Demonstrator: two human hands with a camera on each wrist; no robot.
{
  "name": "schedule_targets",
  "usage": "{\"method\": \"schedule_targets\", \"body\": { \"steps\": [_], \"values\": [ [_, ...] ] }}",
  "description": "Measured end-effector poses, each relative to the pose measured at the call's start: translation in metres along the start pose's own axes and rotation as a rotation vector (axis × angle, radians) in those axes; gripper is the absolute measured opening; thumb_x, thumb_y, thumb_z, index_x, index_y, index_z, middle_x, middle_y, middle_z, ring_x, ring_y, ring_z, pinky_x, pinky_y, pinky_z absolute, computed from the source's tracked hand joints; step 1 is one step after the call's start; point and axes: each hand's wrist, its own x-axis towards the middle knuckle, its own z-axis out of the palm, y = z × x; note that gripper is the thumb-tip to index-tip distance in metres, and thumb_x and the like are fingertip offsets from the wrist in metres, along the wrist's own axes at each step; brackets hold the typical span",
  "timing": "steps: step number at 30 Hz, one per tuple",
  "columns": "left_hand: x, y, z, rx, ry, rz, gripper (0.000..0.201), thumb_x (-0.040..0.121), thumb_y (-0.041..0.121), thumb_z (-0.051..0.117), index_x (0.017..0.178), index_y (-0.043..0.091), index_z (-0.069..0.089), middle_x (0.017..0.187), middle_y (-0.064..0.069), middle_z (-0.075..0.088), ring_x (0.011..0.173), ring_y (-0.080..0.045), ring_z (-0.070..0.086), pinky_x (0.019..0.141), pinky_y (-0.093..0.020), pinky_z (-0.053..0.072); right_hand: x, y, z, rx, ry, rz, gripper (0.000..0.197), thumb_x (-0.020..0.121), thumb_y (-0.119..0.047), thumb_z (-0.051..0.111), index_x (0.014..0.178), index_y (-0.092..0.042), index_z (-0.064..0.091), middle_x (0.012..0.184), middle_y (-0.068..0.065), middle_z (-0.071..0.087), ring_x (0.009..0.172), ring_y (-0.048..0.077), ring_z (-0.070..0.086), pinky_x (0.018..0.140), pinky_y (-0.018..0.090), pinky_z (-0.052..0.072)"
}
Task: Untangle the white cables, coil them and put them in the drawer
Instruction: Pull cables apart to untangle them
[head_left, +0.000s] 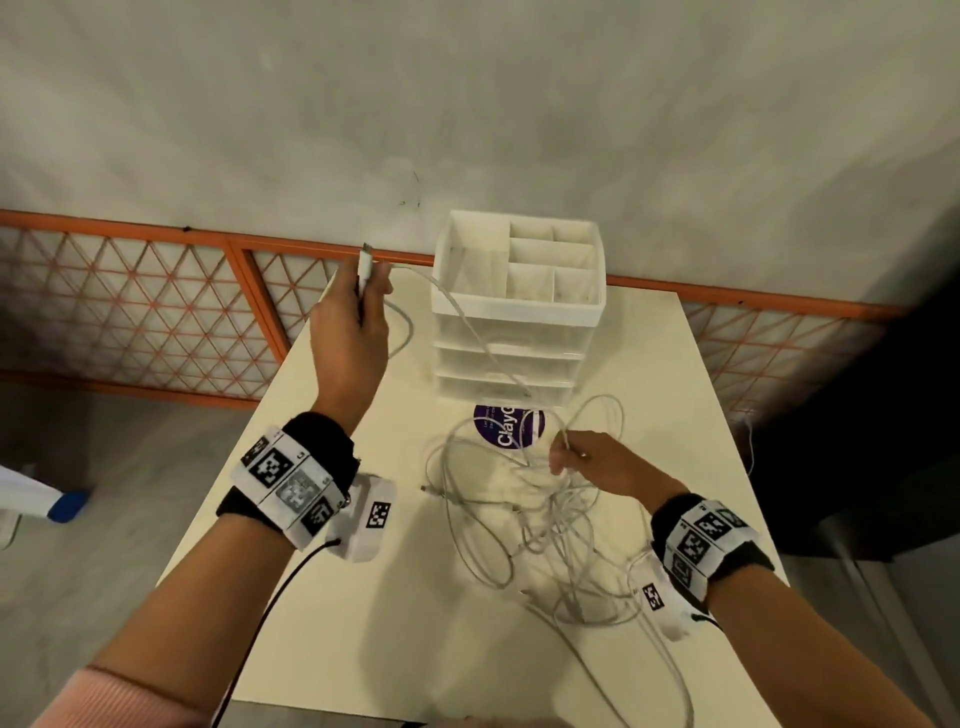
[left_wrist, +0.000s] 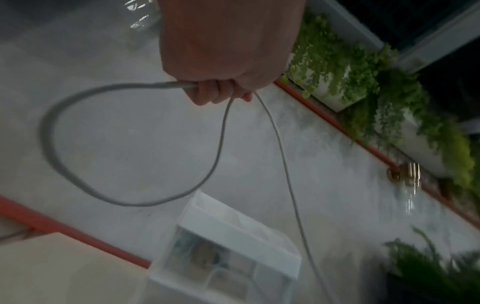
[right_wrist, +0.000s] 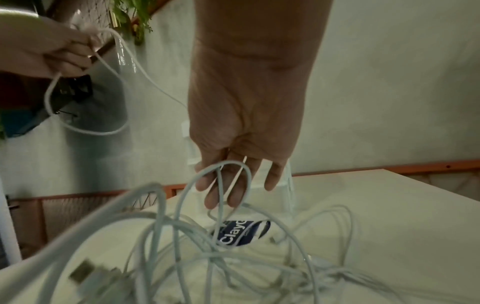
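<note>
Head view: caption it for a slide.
Left hand lifts one cable end; right hand holds the tangle.

dim, soft indoor light | wrist views motion-blurred | head view edges warped

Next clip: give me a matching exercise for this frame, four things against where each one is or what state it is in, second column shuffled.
Things:
1. left hand
2. right hand
3. purple sticker
4. drawer unit

Places or states:
A. stuck flat on the table, in front of the drawers
B. raised, gripping one cable end with a loop hanging
C. stands at the table's far edge, drawers shut
D. low over the tangle of cables, fingers in the strands

Pairs: 1-B, 2-D, 3-A, 4-C
</note>
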Motion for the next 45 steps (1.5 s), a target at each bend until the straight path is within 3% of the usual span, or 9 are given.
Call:
{"method": "schedule_targets", "body": {
  "steps": [3, 6, 22, 30, 33, 34, 35, 37, 45],
  "values": [
    [-0.012, -0.029, -0.001, 0.176, -0.054, -0.048, 0.032, 0.099, 0.027, 0.044, 0.087, -0.001, 0.055, 0.06, 0.003, 0.048, 0.05, -0.022, 0.044, 0.052, -0.031, 0.029, 0.002, -0.006, -0.013, 0.134, 0.18, -0.068, 0.026, 0.098, -0.008, 0.041, 0.079, -0.018, 0.055, 0.076, 0.001, 0.067, 0.066, -0.006, 0.062, 0.078, 0.03, 0.049],
    [-0.032, -0.052, -0.002, 0.285, -0.122, -0.139, 0.031, 0.098, 0.028, 0.045, 0.088, 0.001, 0.056, 0.066, -0.01, 0.058, 0.062, -0.039, 0.056, 0.051, -0.034, 0.032, 0.002, -0.033, -0.039, 0.285, 0.361, -0.171, 0.025, 0.1, -0.009, 0.037, 0.082, -0.02, 0.051, 0.073, -0.001, 0.067, 0.064, -0.004, 0.066, 0.066, 0.014, 0.05],
    [-0.07, -0.08, -0.02, 0.45, -0.318, -0.12, 0.031, 0.095, 0.037, 0.051, 0.091, 0.006, 0.058, 0.068, -0.017, 0.063, 0.066, -0.041, 0.054, 0.054, -0.032, 0.031, -0.017, -0.053, -0.104, 0.307, 0.855, -0.312, 0.025, 0.098, -0.028, 0.04, 0.077, -0.037, 0.05, 0.067, -0.023, 0.053, 0.06, 0.005, 0.044, 0.055, 0.017, 0.052],
    [-0.073, -0.057, 0.002, 0.205, -0.391, -0.158, 0.029, 0.097, 0.025, 0.05, 0.117, 0.01, 0.062, 0.058, -0.01, 0.059, 0.071, -0.04, 0.058, 0.058, -0.027, 0.036, -0.005, -0.069, -0.064, 0.159, 0.394, -0.29, 0.019, 0.096, -0.027, 0.05, 0.087, -0.018, 0.063, 0.09, 0.014, 0.064, 0.061, 0.02, 0.05, 0.057, 0.02, 0.045],
    [-0.072, -0.03, 0.016, -0.033, -0.545, -0.181, 0.031, 0.099, 0.025, 0.044, 0.119, 0.01, 0.064, 0.075, -0.025, 0.062, 0.074, -0.031, 0.052, 0.057, -0.019, 0.034, 0.002, -0.085, -0.036, 0.106, 0.251, -0.298, 0.019, 0.094, -0.025, 0.054, 0.088, -0.012, 0.067, 0.086, 0.004, 0.065, 0.067, 0.0, 0.052, 0.064, 0.007, 0.039],
    [-0.073, -0.026, 0.021, -0.059, -0.647, -0.191, 0.031, 0.098, 0.031, 0.046, 0.113, 0.014, 0.067, 0.1, 0.004, 0.043, 0.065, -0.029, 0.052, 0.058, -0.022, 0.033, 0.005, -0.091, -0.029, 0.098, 0.241, -0.31, 0.02, 0.094, -0.024, 0.054, 0.086, -0.012, 0.068, 0.084, -0.002, 0.063, 0.069, -0.004, 0.052, 0.066, 0.006, 0.038],
    [-0.074, -0.026, 0.024, -0.062, -0.745, -0.18, 0.028, 0.095, 0.037, 0.05, 0.103, 0.019, 0.069, 0.061, 0.005, 0.031, 0.056, -0.021, 0.047, 0.059, -0.026, 0.031, 0.007, -0.098, -0.026, 0.102, 0.247, -0.319, 0.02, 0.094, -0.024, 0.055, 0.085, -0.011, 0.068, 0.083, -0.004, 0.061, 0.071, -0.006, 0.053, 0.068, 0.006, 0.037],
    [-0.076, -0.034, 0.025, -0.031, -0.819, -0.135, 0.023, 0.09, 0.04, 0.057, 0.08, 0.022, 0.065, 0.058, 0.003, 0.045, 0.054, -0.008, 0.039, 0.059, -0.028, 0.031, 0.013, -0.107, -0.025, 0.129, 0.284, -0.324, 0.021, 0.093, -0.024, 0.055, 0.085, -0.011, 0.068, 0.084, -0.002, 0.061, 0.07, -0.005, 0.052, 0.069, 0.007, 0.036],
    [-0.044, -0.054, -0.021, 0.264, -0.341, 0.024, 0.032, 0.097, 0.032, 0.046, 0.081, 0.009, 0.06, 0.049, 0.011, 0.04, 0.046, -0.021, 0.04, 0.052, -0.029, 0.033, 0.036, -0.049, -0.01, -0.235, -0.041, -0.032, 0.022, 0.096, -0.014, 0.048, 0.082, -0.002, 0.061, 0.077, 0.003, 0.051, 0.072, 0.02, 0.051, 0.066, 0.026, 0.035]
  ]
}}
